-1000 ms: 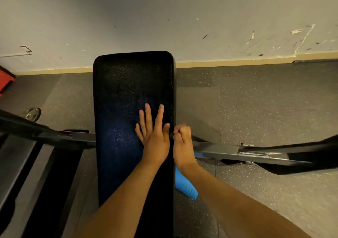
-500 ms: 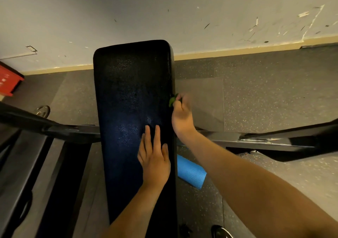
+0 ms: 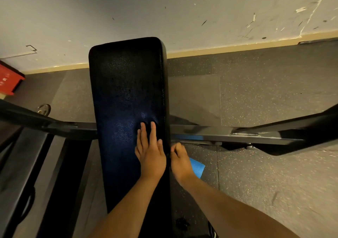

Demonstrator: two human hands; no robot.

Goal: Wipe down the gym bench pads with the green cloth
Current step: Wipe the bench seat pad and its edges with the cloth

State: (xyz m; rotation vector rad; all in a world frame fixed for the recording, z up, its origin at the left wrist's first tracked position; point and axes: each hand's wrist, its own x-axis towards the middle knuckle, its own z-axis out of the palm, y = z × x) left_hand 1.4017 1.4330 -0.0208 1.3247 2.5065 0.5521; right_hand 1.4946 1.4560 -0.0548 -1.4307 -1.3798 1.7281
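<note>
Black vinyl pad (image 3: 126,94) under our flat, relaxed left hand (image 3: 150,157); our right hand (image 3: 180,161) curls against its right edge — the green cloth is hidden, so we cannot tell its grasp. Next, the edge-wipe needs steady pressure.

Scuffed pale wall (image 3: 164,8), tan baseboard (image 3: 237,48), speckled grey rubber floor (image 3: 265,94).

Blue mat (image 3: 197,167), red box (image 3: 9,80), weight plate (image 3: 43,108)
</note>
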